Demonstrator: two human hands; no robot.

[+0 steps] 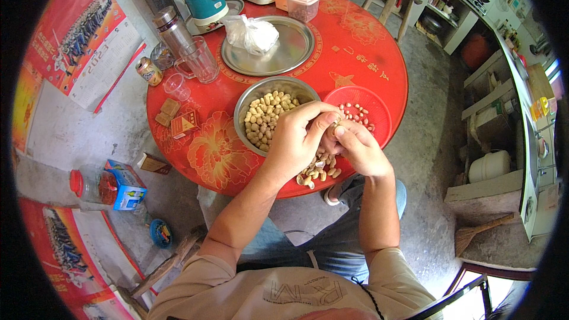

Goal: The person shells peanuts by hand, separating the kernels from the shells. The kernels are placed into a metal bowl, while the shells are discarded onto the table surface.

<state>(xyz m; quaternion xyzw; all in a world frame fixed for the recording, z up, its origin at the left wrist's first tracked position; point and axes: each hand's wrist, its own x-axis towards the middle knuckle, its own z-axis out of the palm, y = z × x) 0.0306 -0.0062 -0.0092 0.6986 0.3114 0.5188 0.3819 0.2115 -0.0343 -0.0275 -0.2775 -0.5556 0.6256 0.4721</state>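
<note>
My left hand (297,130) and my right hand (363,147) meet over the table's near side, thumbs pressed together. Between the fingertips is a peanut (336,124), mostly hidden by them. Under and left of my left hand stands a steel bowl (307,90) holding many unshelled peanuts (262,118). Beyond my right hand sits a red plastic basket (385,113) with reddish shelled peanut kernels (361,111) scattered in it. Broken peanut shells (318,170) lie in a loose pile on the table below my hands, partly covered by them.
The round red table (213,120) carries a steel tray (291,60) with a white plastic bag (255,35). A glass mug (202,62), a steel flask (171,26), a clear plastic cup (178,87), a small red box (184,125) and a lidded plastic tub (303,5) stand around it.
</note>
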